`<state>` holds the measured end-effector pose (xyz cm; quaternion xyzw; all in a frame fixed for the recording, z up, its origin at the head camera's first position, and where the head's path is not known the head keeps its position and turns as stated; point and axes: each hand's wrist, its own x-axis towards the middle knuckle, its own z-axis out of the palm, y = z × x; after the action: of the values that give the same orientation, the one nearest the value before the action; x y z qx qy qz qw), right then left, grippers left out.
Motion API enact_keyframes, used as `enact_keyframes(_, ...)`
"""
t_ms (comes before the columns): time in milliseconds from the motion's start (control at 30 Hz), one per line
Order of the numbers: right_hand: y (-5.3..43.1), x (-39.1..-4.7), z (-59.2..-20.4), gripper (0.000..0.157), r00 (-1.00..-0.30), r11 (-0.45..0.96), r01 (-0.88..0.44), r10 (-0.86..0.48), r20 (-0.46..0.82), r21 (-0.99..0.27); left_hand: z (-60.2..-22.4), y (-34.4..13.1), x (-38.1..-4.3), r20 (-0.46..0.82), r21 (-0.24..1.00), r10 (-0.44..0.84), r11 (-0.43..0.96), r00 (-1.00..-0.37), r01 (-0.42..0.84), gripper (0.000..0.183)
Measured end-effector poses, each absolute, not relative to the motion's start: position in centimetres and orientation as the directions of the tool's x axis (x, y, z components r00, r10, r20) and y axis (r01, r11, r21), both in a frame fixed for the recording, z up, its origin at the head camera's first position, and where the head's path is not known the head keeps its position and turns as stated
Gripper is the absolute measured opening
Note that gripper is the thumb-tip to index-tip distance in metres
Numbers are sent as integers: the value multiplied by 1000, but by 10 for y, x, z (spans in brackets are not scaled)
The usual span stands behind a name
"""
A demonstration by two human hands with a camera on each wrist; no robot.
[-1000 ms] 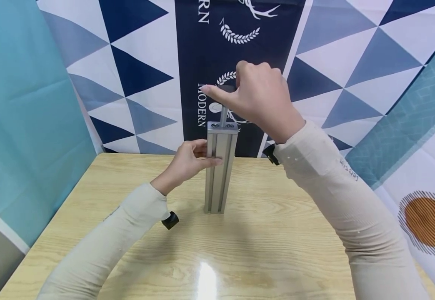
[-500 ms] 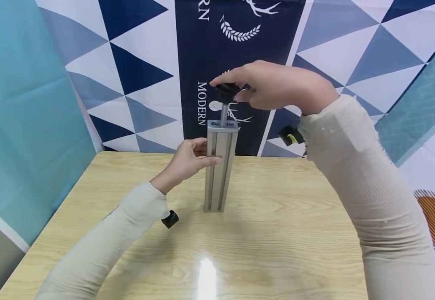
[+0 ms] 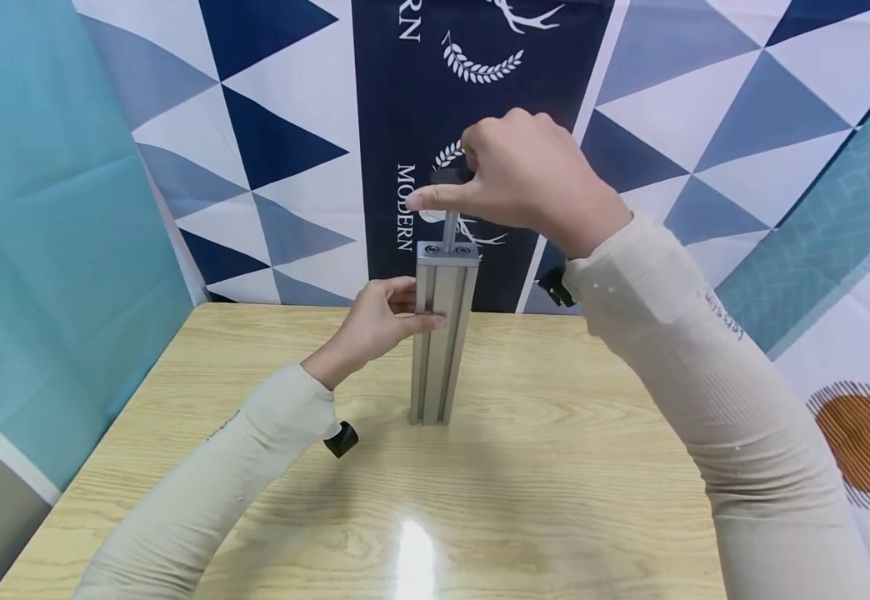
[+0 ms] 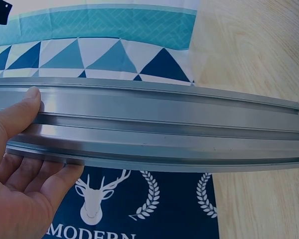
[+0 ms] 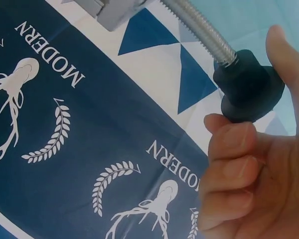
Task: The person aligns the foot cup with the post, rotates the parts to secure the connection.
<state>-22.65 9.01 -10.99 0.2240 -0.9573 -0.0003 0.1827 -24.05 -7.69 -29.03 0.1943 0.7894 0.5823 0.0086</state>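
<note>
A silver aluminium profile (image 3: 437,367) with long grooves stands upright on the wooden table. My left hand (image 3: 375,321) grips it near the top, thumb (image 4: 30,102) on the front face and fingers round behind. Out of the end plate (image 3: 426,259), between two bolt heads, rises a threaded rod (image 5: 202,30) carrying a black plastic levelling foot (image 5: 246,84). My right hand (image 3: 528,175) pinches this foot at its edge between thumb and curled index finger. In the head view that hand covers part of the foot.
A patterned blue and white cloth (image 3: 285,167) hangs close behind the table (image 3: 570,467). Teal cloth (image 3: 45,208) borders the left side, and another cloth with an orange disc (image 3: 866,442) is at the right.
Half a second ago my right wrist was turned flatter with the black foot more exposed; now it has twisted back, much as a second ago. The left hand and profile stay still.
</note>
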Motion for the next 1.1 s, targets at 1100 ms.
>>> enact_keyframes(1100,90,-228,-111,72,-827,909,-412,-402,393,62,-291,-76,-240,200,922,305,262,-931,284,44)
